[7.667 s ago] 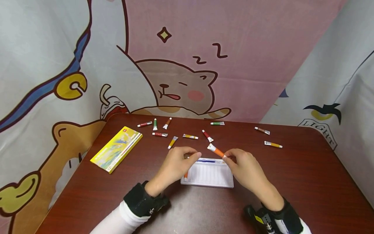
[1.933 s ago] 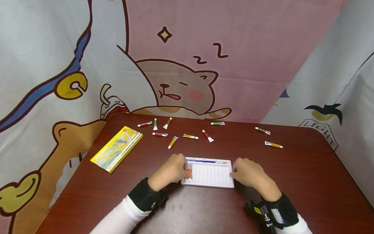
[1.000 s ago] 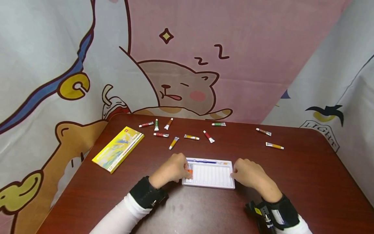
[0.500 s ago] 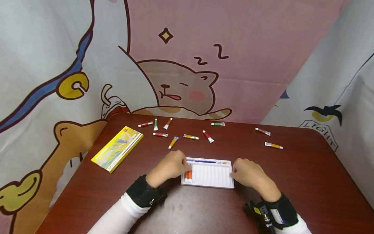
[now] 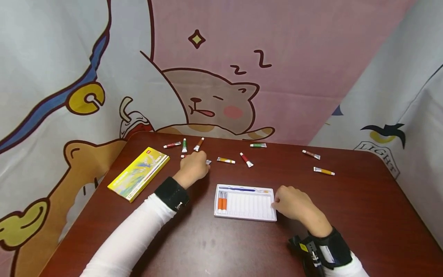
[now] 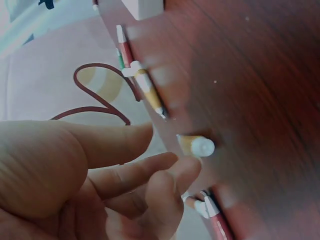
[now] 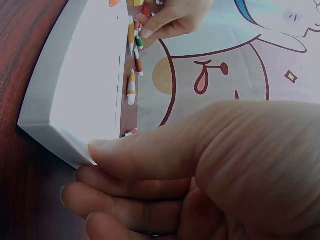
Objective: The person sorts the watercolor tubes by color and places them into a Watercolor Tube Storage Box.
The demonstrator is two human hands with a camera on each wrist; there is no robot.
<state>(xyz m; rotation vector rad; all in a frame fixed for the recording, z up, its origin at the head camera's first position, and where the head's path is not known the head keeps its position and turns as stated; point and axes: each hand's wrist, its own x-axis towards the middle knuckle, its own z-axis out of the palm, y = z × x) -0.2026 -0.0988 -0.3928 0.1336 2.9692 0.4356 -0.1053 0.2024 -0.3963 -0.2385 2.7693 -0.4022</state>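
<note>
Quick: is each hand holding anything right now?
Left hand: open, holding nothing, near the small yellow paint tube.
Right hand: closed, pinching the edge of the white rectangular plastic tray.

Head view looks forward and down across the table; left wrist's peers close past the left hand; right wrist's, tray near at ten o'clock, shares that hand, at twelve, with both

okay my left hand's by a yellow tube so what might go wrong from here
The left hand is close to both the yellow tube and a red tube, so it might nudge the red one. The right hand holds the white tray at one end only, so a bump might swivel it. If it tips, the two orange tubes beside bare slots may shift.
</note>
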